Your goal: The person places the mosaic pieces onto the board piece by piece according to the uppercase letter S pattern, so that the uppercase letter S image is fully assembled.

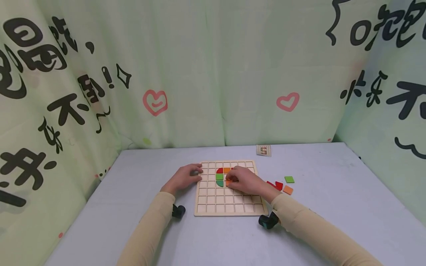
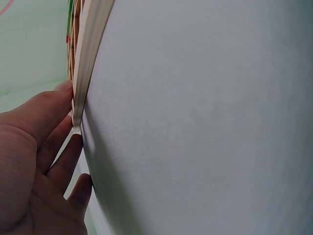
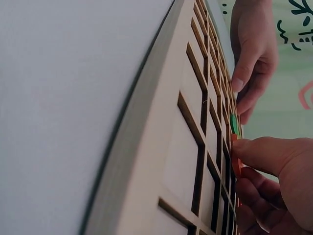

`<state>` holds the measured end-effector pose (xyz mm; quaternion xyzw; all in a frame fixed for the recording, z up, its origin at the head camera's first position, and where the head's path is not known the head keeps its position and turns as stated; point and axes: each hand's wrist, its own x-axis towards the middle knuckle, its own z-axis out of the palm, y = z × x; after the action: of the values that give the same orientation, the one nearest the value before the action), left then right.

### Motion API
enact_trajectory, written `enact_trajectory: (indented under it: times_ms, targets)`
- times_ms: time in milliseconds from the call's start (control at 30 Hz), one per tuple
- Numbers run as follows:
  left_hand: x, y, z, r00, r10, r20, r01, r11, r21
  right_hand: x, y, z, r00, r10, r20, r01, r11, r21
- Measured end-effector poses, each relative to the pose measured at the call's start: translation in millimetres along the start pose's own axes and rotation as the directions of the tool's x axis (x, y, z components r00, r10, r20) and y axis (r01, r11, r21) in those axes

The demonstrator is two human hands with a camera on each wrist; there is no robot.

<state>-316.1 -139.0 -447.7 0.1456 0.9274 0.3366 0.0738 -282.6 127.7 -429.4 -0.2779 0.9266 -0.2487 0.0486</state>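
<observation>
A wooden grid board (image 1: 231, 214) lies on the table with a few coloured pieces set in its cells. Among them are a red piece (image 1: 219, 170), an orange piece (image 1: 227, 170), a light green square (image 1: 219, 177) and a teal quarter-round piece (image 1: 219, 183). My left hand (image 1: 185, 177) rests its thumb and fingertips against the board's left rim. Over the middle cells, my right hand (image 1: 245, 180) pinches an orange tile (image 3: 235, 152) between thumb and fingers, low at the grid. In the right wrist view, a green piece (image 3: 233, 123) sits just beyond that tile.
Loose tiles lie right of the board: a green square (image 1: 289, 179), an orange square (image 1: 287, 190) and red pieces (image 1: 279, 186), partly hidden by my right wrist. A small patterned card (image 1: 263, 150) lies near the table's back edge, before a printed curtain (image 1: 199, 74).
</observation>
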Motion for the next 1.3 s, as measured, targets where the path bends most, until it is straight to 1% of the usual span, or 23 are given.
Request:
enact_trajectory:
  times_ms: [133,367,567,833,1000,1200,1300]
  targets:
    - [0.4,0.9,-0.3,1.0,-0.013,0.001,0.013,1.0,-0.007,0.7,-0.3,-0.3,1.0,0.005,0.002,-0.005,1.0,0.003]
    - [1.0,1.7,-0.3,1.0,-0.012,0.004,0.012,1.0,-0.016,1.0,-1.4,0.3,0.999,-0.037,-0.006,0.036,0.999,-0.007]
    - [1.2,1.3,-0.7,1.0,-0.004,0.003,0.004,1.0,-0.014,2.1,-1.6,1.7,1.0,-0.019,0.0,0.019,1.0,-0.014]
    - [-0.2,2.6,0.1,1.0,-0.002,0.007,0.002,1.0,-0.01,1.1,-3.4,0.7,1.0,-0.02,-0.009,0.02,1.0,-0.018]
    - [0.6,2.4,-0.5,1.0,-0.023,0.013,0.023,1.0,-0.012,1.5,-3.4,2.1,1.0,-0.021,-0.016,0.02,1.0,-0.014]
    - [-0.7,4.3,-0.6,0.999,-0.035,0.013,0.035,0.999,-0.016,-2.8,2.2,-0.2,0.999,0.016,-0.028,-0.016,1.0,0.018]
    - [-1.2,4.6,-0.6,0.999,-0.037,0.014,0.037,0.999,-0.018,-8.2,8.5,-4.3,0.997,0.068,-0.036,-0.067,0.997,0.042]
